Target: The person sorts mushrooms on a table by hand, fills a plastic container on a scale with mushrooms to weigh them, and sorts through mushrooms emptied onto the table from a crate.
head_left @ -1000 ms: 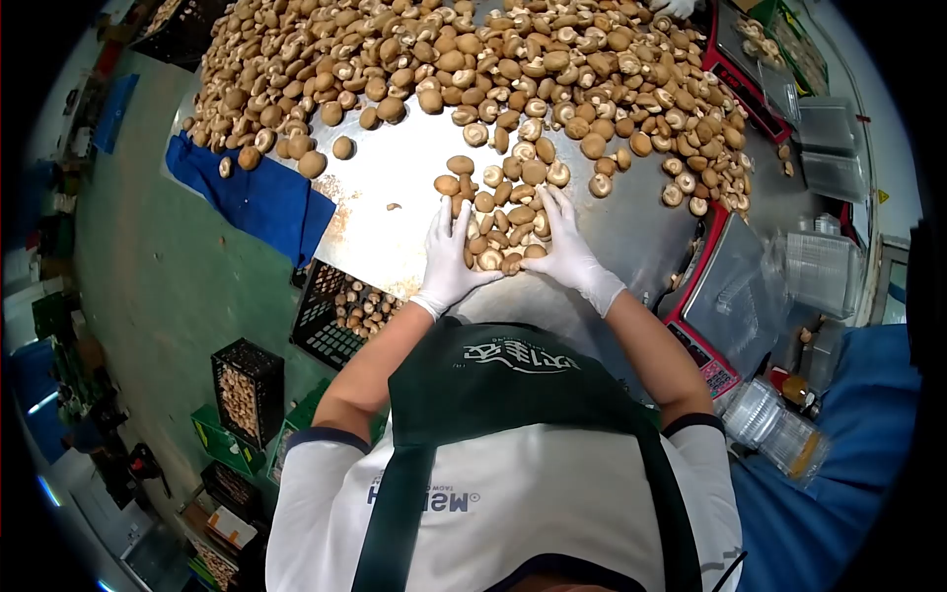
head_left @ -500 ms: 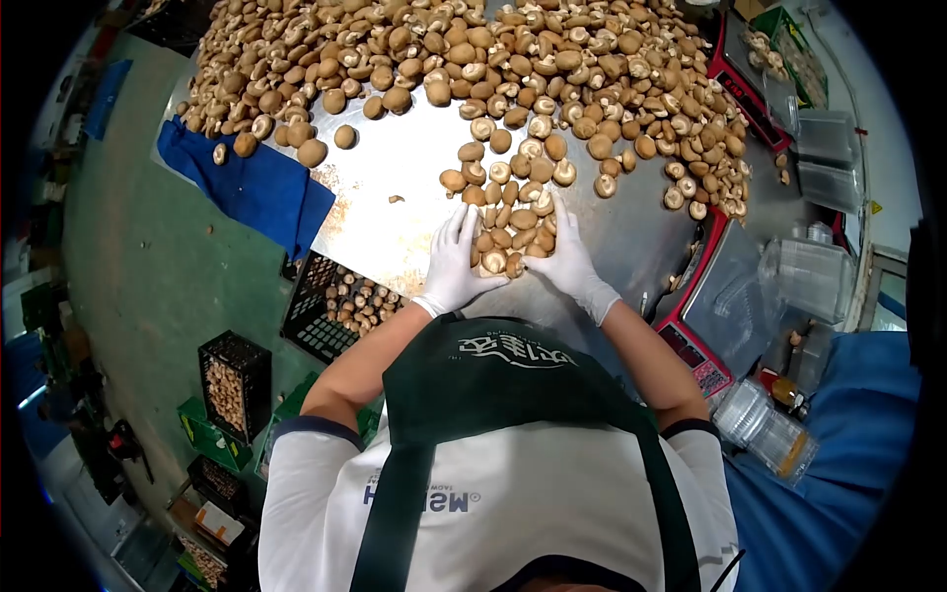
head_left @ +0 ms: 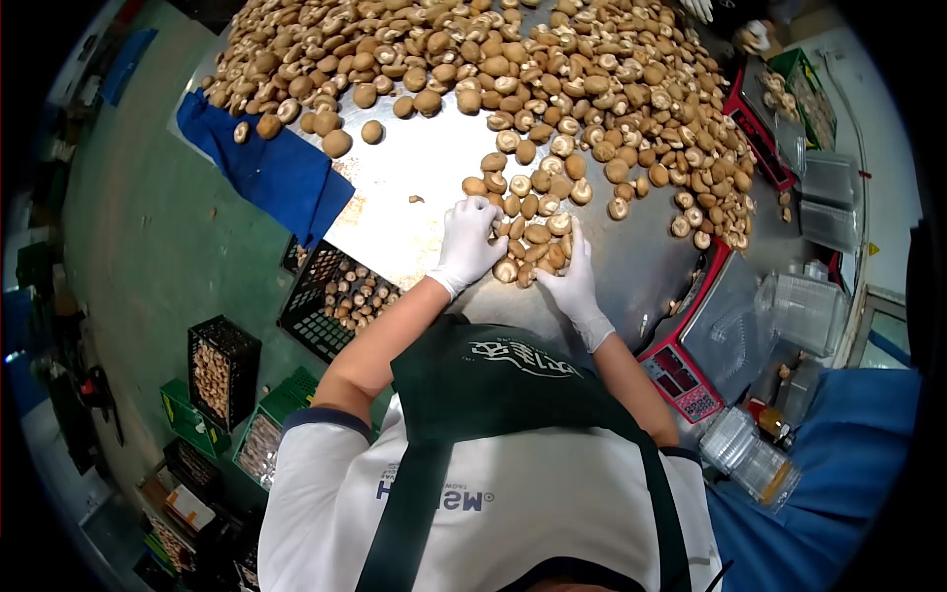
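Left hand [head_left: 470, 243] farther across metal table [head_left: 400, 185]

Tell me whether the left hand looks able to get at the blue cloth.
Probably yes: between the left hand and the blue cloth I see only flat metal tabletop and a small brown scrap, though the distance is hard to judge.

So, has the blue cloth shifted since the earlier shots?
No, not visibly: judged against the steel table, the blue cloth still hangs over the same left edge. Its place in the picture differs because the camera moved.
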Motion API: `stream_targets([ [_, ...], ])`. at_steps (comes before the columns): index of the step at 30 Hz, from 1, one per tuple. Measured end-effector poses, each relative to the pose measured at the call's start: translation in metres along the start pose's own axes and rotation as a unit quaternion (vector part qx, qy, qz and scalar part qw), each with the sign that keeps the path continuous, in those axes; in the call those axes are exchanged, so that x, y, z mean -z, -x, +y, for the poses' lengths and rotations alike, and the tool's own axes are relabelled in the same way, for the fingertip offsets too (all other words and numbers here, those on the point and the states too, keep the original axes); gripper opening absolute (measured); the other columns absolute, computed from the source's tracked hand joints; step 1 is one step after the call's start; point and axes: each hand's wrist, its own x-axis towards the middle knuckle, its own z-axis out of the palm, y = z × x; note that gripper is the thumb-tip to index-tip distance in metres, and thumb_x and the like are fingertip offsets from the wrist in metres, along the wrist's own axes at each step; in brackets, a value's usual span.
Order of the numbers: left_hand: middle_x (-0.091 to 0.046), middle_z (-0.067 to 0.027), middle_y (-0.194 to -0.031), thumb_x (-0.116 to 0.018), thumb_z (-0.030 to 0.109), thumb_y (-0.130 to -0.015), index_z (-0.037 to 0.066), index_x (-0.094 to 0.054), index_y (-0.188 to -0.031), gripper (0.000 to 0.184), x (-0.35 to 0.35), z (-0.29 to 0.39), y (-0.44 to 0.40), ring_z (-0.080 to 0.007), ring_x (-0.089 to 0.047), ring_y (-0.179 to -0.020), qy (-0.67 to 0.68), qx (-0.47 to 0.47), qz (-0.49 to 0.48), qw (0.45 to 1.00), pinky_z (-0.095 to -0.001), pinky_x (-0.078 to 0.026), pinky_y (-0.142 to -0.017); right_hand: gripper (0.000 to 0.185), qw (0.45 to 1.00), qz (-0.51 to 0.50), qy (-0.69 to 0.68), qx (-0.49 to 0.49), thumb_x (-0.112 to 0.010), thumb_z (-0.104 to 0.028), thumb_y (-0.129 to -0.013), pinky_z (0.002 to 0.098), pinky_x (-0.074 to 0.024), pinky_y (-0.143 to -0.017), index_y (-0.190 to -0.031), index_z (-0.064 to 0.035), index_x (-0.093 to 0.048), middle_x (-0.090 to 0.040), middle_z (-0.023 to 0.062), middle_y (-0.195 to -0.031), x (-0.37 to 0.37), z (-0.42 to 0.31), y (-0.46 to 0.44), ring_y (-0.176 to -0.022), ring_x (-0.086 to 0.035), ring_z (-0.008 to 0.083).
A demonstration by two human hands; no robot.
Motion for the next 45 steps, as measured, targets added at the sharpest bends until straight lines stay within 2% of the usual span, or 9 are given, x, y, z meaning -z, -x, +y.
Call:
stream_targets([
  [5,-0.058,-0.0138,-0.112,-0.075,0.007,-0.072,0.007,-0.053,-0.106,0.04,0.011,-0.007,0.025,-0.0337,-0.056,-0.104,0.136,-0.052,0.218,0.965,-0.0422,-0.046,-0.091,0.107,0.992,0.026,0.096,0.081,-0.083,-0.009,-0.066,0.04,-0.042,-0.107,-0.154,-0.0026,-0.021,-0.042,0.0182,-0.135,-0.001,0.011,0.001,-0.127,-0.046,0.033],
  [9,-0.056,-0.0075,-0.108,-0.068,-0.002,-0.079,0.007,-0.052,-0.109,0.035,0.068,-0.045,0.061,-0.0156,-0.056,-0.091,0.341,0.16,0.344,0.86,-0.0283,-0.048,-0.078,0.106,0.998,0.02,-0.059,-0.004,-0.083,-0.008,-0.067,0.0414,-0.0347,-0.111,-0.154,-0.0025,-0.022,-0.041,0.0196,-0.138,-0.009,-0.003,0.003,-0.13,-0.043,0.0338],
  [15,-0.052,-0.0094,-0.113,-0.069,0.009,-0.086,0.0,-0.05,-0.117,0.037,0.149,-0.178,0.113,-0.0192,-0.053,-0.103,0.167,0.281,0.528,0.784,-0.0332,-0.045,-0.094,0.106,0.998,0.001,0.06,0.023,-0.082,-0.006,-0.069,0.0402,-0.0367,-0.11,-0.155,-0.0032,-0.02,-0.04,0.0193,-0.138,-0.003,0.015,0.0,-0.13,-0.043,0.0339],
  [17,-0.041,-0.021,-0.137,-0.07,0.015,-0.088,-0.007,-0.04,-0.137,0.061,0.158,-0.188,0.117,-0.0322,-0.042,-0.128,-0.029,0.327,0.487,0.81,-0.0404,-0.032,-0.112,0.105,0.993,0.0,0.119,0.019,-0.082,-0.007,-0.07,0.0397,-0.0382,-0.109,-0.155,-0.0038,-0.02,-0.04,0.0196,-0.138,0.0,-0.005,0.002,-0.13,-0.043,0.0339],
  [22,-0.028,-0.0264,-0.152,-0.082,0.025,-0.075,-0.008,-0.03,-0.146,0.093,0.111,-0.113,0.103,-0.0373,-0.029,-0.143,0.095,0.126,0.188,0.969,-0.042,-0.023,-0.119,0.093,0.997,-0.031,-0.032,-0.06,-0.077,-0.005,-0.077,0.0371,-0.0493,-0.099,-0.154,-0.0101,-0.027,-0.036,0.0144,-0.141,0.008,0.024,0.007,-0.126,-0.048,0.0274],
  [28,-0.021,-0.0281,-0.155,-0.086,0.056,-0.061,-0.004,-0.022,-0.15,0.125,0.031,-0.026,0.063,-0.0455,-0.022,-0.144,-0.041,0.015,-0.078,0.996,-0.05,-0.02,-0.119,0.117,0.991,-0.065,-0.041,-0.105,-0.086,-0.012,-0.068,0.0324,-0.0531,-0.084,-0.158,-0.0103,-0.011,-0.035,0.0141,-0.139,0.017,-0.008,0.027,-0.102,-0.057,0.0216],
  [31,-0.019,-0.0277,-0.156,-0.084,0.059,-0.061,0.0,-0.023,-0.152,0.124,0.007,-0.007,0.05,-0.0459,-0.022,-0.143,-0.015,-0.037,-0.111,0.993,-0.0522,-0.021,-0.118,0.133,0.994,-0.1,0.038,-0.03,-0.091,-0.016,-0.06,0.031,-0.0523,-0.081,-0.158,-0.009,-0.002,-0.035,0.0165,-0.136,0.01,-0.008,0.038,-0.09,-0.054,0.0207],
  [39,-0.031,-0.0202,-0.151,-0.089,0.037,-0.059,0.005,-0.027,-0.152,0.116,0.001,-0.003,0.029,-0.0417,-0.034,-0.135,0.061,-0.058,-0.116,0.99,-0.0452,-0.031,-0.114,0.126,0.989,-0.121,0.089,0.018,-0.09,-0.016,-0.059,0.044,-0.0359,-0.112,-0.155,-0.0039,-0.009,-0.035,0.026,-0.14,-0.009,-0.026,0.009,-0.131,-0.039,0.0423],
  [45,-0.042,-0.0219,-0.141,-0.081,0.015,-0.075,0.003,-0.031,-0.149,0.09,0.002,-0.014,0.041,-0.0333,-0.043,-0.132,0.27,0.044,-0.013,0.962,-0.0397,-0.035,-0.113,0.118,0.99,-0.116,0.074,0.022,-0.087,-0.017,-0.063,0.0434,-0.0353,-0.112,-0.155,-0.0082,-0.013,-0.036,0.0246,-0.14,-0.014,-0.028,0.009,-0.132,-0.039,0.0402],
])
